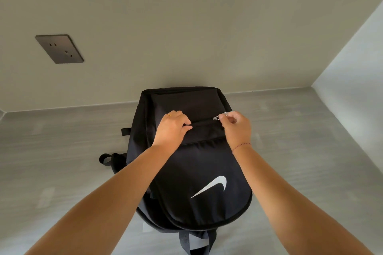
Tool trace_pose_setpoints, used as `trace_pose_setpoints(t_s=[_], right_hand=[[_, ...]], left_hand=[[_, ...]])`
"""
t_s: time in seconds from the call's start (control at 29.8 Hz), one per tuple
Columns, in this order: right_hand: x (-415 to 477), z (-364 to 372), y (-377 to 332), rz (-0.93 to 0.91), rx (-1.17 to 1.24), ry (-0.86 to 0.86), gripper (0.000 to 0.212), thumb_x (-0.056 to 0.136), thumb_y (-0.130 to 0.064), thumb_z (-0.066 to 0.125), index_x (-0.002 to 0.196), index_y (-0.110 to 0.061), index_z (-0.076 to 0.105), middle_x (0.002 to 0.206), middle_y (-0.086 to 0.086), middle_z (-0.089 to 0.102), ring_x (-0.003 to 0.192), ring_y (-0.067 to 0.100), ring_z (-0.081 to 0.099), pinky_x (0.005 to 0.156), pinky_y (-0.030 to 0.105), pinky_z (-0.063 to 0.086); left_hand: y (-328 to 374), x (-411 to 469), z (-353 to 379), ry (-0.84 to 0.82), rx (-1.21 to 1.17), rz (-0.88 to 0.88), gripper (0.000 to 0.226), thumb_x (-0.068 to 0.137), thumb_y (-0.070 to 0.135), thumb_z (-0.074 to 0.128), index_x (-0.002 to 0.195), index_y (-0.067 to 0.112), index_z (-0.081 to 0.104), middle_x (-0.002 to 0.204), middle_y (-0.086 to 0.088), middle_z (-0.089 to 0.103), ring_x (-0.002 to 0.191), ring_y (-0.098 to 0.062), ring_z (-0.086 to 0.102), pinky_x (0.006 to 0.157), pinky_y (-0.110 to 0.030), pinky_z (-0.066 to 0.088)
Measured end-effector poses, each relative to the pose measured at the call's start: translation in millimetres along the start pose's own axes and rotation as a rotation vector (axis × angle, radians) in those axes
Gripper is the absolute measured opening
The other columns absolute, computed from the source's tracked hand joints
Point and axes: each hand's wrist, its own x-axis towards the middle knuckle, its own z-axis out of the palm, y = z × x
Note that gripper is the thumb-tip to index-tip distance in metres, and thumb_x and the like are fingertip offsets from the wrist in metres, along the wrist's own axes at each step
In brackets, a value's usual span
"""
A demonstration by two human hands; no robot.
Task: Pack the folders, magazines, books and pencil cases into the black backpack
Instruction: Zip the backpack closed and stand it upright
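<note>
Pinching zipper pull (216, 118): right hand (236, 128); left hand (173, 129) gripping backpack (199, 172).

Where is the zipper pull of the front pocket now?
In the head view, the zipper pull is at the pocket's right end, pinched by the right hand.

Black backpack (199, 172) with white swoosh (213, 186), pale grey wood-grain floor (62, 151), beige wall (165, 27), dark bronze socket (59, 48)
</note>
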Motion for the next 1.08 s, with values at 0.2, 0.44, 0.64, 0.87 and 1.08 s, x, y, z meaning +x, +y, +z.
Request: trace_pose_setpoints(t_s=[0.2,0.44,0.64,0.87,1.08], right_hand=[[18,-28,19,0.156,0.125,0.075,0.022,0.083,-0.014,0.067,0.062,-0.020,0.060,0.059,-0.001,0.058,0.056,0.014,0.052,0.061,0.024,0.045],[26,-22,31,0.302,0.094,0.071,0.012,0.084,-0.021,0.064,0.076,-0.012,0.065,0.064,0.002,0.060,0.058,0.017,0.052,0.068,0.032,0.048],[-40,-6,-2,0.044,-0.023,0.085,0.019,0.082,-0.021,0.069,0.095,-0.018,0.055,0.072,-0.007,0.056,0.066,0.008,0.055,0.061,0.015,0.041],[-134,85,8,-0.264,-0.294,-0.497,0.025,0.084,-0.032,0.066,0.107,-0.023,0.065,0.088,-0.009,0.058,0.078,0.009,0.058,0.077,0.025,0.052],[-135,126,-7,-0.269,-0.565,-0.498,0.022,0.090,-0.037,0.055,0.104,-0.021,0.063,0.104,-0.002,0.064,0.093,0.018,0.063,0.075,0.031,0.049]], left_hand=[[-2,-2,-1,-0.030,-0.006,-0.022,0.007,0.082,0.015,0.070,0.086,0.009,0.069,0.086,-0.005,0.067,0.085,-0.020,0.060,0.084,-0.032,0.047],[0,-4,-7,-0.097,-0.016,-0.090,0.012,0.087,0.022,0.064,0.094,0.015,0.071,0.094,0.000,0.067,0.093,-0.015,0.059,0.085,-0.028,0.047],[-38,-45,-49,-0.004,-0.144,-0.393,0.021,0.088,0.030,0.061,0.107,0.021,0.065,0.104,0.008,0.063,0.101,-0.009,0.055,0.087,-0.025,0.044],[-68,-113,-55,0.049,-0.211,-0.663,0.019,0.087,0.026,0.064,0.102,0.015,0.069,0.100,0.001,0.069,0.091,-0.012,0.063,0.076,-0.023,0.048],[-65,-134,-44,0.065,-0.285,-0.721,0.014,0.086,0.025,0.064,0.098,0.018,0.068,0.097,0.001,0.068,0.085,-0.009,0.063,0.074,-0.019,0.048]])
